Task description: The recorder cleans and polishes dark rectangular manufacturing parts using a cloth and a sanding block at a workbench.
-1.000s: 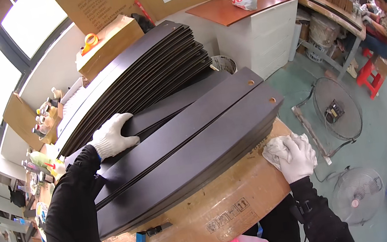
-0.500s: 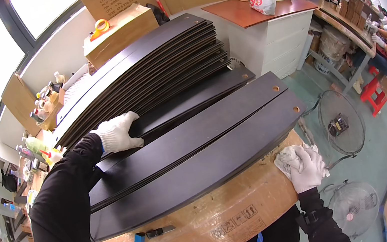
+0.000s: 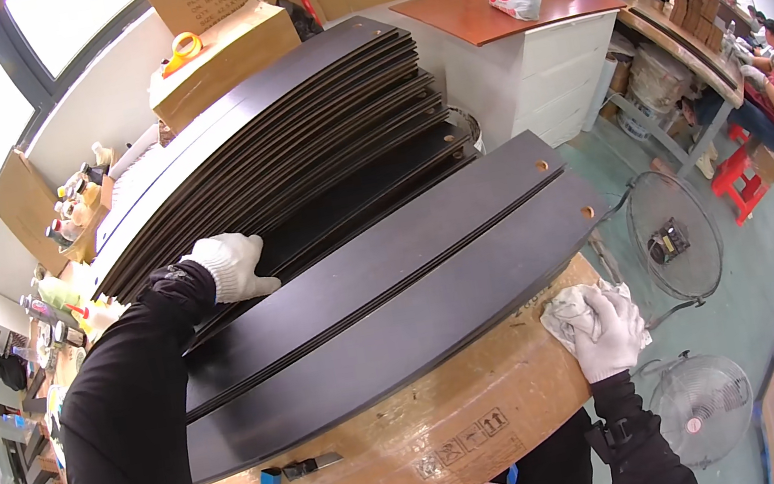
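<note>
Long, flat, dark-grey boards (image 3: 402, 336), visible top ones having a round hole near the right end, lie stacked lengthwise across the cardboard-covered bench (image 3: 394, 444). A crumpled white cloth (image 3: 562, 318) is at its right edge.

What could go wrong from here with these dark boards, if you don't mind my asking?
The left hand is between the tall stack and the front boards, so it might be pinched if either shifts.

The tall stack's right ends look uneven, so upper boards could slide.

The small black tool lies on the cardboard near the front boards and might scratch them if bumped.
</note>
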Tool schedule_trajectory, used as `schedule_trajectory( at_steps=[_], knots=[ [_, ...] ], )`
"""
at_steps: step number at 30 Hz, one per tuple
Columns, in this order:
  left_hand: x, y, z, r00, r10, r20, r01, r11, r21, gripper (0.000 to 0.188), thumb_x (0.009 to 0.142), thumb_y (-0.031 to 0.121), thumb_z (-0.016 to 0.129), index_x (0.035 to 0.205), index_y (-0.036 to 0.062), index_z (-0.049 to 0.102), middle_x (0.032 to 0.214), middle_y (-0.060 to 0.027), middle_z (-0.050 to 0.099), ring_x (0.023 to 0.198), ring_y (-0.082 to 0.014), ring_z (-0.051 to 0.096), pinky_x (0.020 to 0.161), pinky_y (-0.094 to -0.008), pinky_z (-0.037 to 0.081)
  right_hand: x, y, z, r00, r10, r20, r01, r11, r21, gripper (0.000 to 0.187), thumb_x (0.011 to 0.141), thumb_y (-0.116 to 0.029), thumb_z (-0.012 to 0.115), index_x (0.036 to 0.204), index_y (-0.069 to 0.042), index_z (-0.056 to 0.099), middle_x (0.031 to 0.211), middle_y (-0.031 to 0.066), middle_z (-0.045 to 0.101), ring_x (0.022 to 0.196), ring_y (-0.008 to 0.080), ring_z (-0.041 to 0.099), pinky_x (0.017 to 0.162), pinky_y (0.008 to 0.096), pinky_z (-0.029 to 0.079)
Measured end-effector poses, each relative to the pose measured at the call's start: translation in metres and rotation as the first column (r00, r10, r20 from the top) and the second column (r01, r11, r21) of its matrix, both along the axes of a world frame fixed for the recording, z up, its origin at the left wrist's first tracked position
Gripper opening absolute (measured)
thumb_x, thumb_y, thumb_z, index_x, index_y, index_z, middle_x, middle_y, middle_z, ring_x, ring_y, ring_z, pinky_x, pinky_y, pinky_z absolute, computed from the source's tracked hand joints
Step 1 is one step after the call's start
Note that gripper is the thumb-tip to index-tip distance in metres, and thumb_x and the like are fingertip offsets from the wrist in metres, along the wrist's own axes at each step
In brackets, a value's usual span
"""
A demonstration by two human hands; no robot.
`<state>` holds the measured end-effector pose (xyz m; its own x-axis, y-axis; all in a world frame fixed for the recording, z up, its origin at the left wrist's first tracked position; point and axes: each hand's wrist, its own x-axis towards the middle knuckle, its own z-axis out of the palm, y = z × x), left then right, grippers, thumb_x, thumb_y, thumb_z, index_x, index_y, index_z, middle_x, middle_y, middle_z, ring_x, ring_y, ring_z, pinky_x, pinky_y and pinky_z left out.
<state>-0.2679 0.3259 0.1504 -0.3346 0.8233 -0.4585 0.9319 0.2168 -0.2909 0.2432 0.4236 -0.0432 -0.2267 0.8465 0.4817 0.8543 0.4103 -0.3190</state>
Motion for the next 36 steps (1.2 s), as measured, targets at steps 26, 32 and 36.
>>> schedule_trajectory(
  at_steps=[26,32,36],
  knots=[
    [-0.005,-0.004,-0.005,0.993,-0.122,0.01,0.121,0.991,0.063,0.063,0.09,0.048,0.076,0.128,-0.0002,0.063,0.119,-0.0238,0.074,0.112,-0.0404,0.073,0.094,-0.0502,0.059,0.0,-0.003,0.006,1.0,-0.013,0.01,0.013,1.0,-0.011,0.042,0.08,-0.026,0.085,0.121,-0.023,0.075,0.125,0.0021,0.068,0.125,0.032,0.061,0.107,0.048,0.044],
    [-0.001,0.022,-0.036,0.978,-0.128,-0.165,0.142,0.987,0.071,0.073,0.081,0.061,0.081,0.112,-0.0028,0.063,0.098,-0.0234,0.078,0.095,-0.0417,0.077,0.084,-0.0491,0.062,-0.004,0.0,0.003,1.0,-0.012,-0.017,0.012,1.0,-0.027,0.043,0.079,-0.029,0.085,0.121,-0.023,0.075,0.124,0.0034,0.069,0.127,0.0376,0.061,0.107,0.0529,0.045],
    [0.008,0.022,-0.017,0.981,-0.092,-0.17,0.107,0.991,0.081,0.071,0.079,0.059,0.08,0.111,-0.003,0.065,0.098,-0.0237,0.077,0.095,-0.0394,0.077,0.085,-0.0483,0.061,-0.003,0.001,0.003,1.0,0.01,-0.001,-0.01,1.0,0.01,0.043,0.08,-0.031,0.085,0.121,-0.022,0.075,0.124,0.0044,0.069,0.127,0.0372,0.061,0.106,0.0535,0.044]
  ],
)
